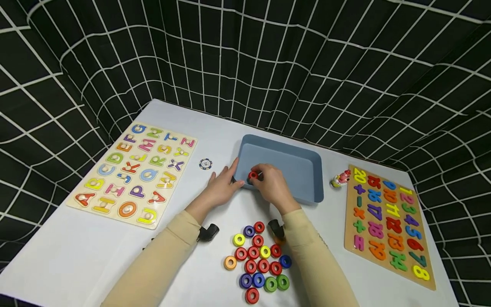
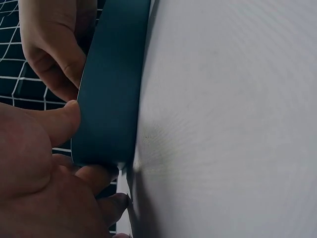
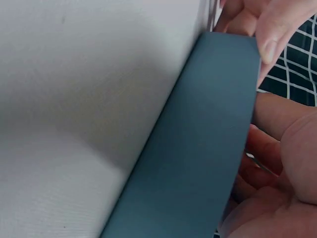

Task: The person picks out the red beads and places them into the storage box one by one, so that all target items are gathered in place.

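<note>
A blue-grey plastic tray (image 1: 281,149) lies on the white table. My left hand (image 1: 220,186) holds it by the near left corner, the thumb over the rim and the fingers round the outside. Inside that same corner, my right hand (image 1: 271,181) pinches a red ring (image 1: 252,175) between thumb and fingers, low over the tray floor. In the left wrist view, the tray's outer wall (image 2: 111,89) hides the ring. Closer to me, several loose rings in red, yellow, blue, purple, green and orange lie in a cluster, among them a red ring (image 1: 252,295) at the front.
An alphabet puzzle board (image 1: 103,160) lies on the left, with a poker chip (image 1: 205,164) between it and the tray. To the right are a small figurine (image 1: 339,178) and a number puzzle board (image 1: 350,238). Black gridded cloth (image 1: 245,64) walls in the table.
</note>
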The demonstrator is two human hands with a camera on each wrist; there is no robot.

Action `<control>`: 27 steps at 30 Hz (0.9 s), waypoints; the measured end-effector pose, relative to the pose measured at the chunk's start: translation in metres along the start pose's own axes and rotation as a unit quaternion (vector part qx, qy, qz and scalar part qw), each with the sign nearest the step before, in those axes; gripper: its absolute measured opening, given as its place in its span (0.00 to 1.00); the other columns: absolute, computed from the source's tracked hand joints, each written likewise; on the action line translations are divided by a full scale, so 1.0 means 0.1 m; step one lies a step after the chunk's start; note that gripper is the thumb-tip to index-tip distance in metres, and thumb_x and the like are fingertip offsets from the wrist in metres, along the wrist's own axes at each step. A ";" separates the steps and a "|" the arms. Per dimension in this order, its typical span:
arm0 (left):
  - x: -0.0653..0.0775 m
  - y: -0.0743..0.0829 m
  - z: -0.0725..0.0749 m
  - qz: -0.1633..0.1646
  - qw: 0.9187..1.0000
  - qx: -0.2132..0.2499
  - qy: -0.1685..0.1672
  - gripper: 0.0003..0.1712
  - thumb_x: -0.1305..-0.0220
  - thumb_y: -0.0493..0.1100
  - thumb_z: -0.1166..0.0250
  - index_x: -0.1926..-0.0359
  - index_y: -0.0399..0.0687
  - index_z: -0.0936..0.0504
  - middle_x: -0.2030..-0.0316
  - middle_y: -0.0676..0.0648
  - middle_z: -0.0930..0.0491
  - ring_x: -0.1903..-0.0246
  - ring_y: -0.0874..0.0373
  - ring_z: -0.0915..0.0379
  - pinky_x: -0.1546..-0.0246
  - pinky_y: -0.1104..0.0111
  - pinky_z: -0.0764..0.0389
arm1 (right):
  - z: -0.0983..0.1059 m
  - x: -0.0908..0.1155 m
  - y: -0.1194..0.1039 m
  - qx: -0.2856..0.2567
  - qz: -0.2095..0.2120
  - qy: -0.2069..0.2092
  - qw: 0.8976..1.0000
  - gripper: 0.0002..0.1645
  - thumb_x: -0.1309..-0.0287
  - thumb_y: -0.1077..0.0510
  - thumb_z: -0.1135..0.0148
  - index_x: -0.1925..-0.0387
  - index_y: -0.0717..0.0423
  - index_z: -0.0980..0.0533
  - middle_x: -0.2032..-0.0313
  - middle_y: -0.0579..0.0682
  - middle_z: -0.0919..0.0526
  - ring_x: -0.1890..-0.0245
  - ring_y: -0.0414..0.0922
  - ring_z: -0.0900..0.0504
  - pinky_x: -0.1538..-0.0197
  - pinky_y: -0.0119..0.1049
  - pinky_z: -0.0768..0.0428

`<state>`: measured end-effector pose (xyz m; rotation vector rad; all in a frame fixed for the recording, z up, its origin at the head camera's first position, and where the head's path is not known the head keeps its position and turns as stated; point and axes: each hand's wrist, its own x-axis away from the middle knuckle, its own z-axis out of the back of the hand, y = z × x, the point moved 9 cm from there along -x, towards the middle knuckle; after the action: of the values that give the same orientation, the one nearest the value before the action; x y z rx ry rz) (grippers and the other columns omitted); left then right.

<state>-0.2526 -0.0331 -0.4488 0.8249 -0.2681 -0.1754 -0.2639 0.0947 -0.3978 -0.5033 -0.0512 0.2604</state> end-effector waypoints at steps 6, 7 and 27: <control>0.00 0.00 -0.04 0.005 1.000 -0.001 -0.008 0.43 0.29 0.56 0.48 0.23 0.61 0.63 0.27 0.45 0.44 0.24 0.46 0.58 0.26 0.45 0.71 | 0.08 0.09 0.07 -0.020 -0.001 0.014 1.000 0.15 0.39 0.59 0.38 0.50 0.56 0.20 0.53 0.54 0.17 0.54 0.49 0.17 0.53 0.43 0.18; 0.00 0.00 -0.04 0.007 1.000 -0.001 -0.008 0.43 0.29 0.56 0.48 0.23 0.61 0.64 0.27 0.45 0.45 0.24 0.46 0.59 0.26 0.45 0.72 | 0.13 0.12 0.06 -0.027 0.002 0.020 0.999 0.14 0.38 0.60 0.39 0.51 0.56 0.20 0.54 0.54 0.17 0.54 0.49 0.18 0.52 0.43 0.18; -0.01 0.00 -0.04 0.006 1.000 0.001 -0.013 0.44 0.28 0.56 0.50 0.24 0.63 0.67 0.25 0.45 0.50 0.24 0.47 0.63 0.26 0.46 0.75 | -0.04 1.09 0.13 -0.071 0.014 -0.095 0.993 0.16 0.44 0.60 0.32 0.53 0.48 0.18 0.54 0.42 0.15 0.53 0.40 0.18 0.46 0.42 0.20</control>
<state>-0.2526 -0.0305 -0.4515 0.8240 -0.2973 -0.1744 -0.1615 0.1320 -0.4088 -0.6194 -0.2503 0.3330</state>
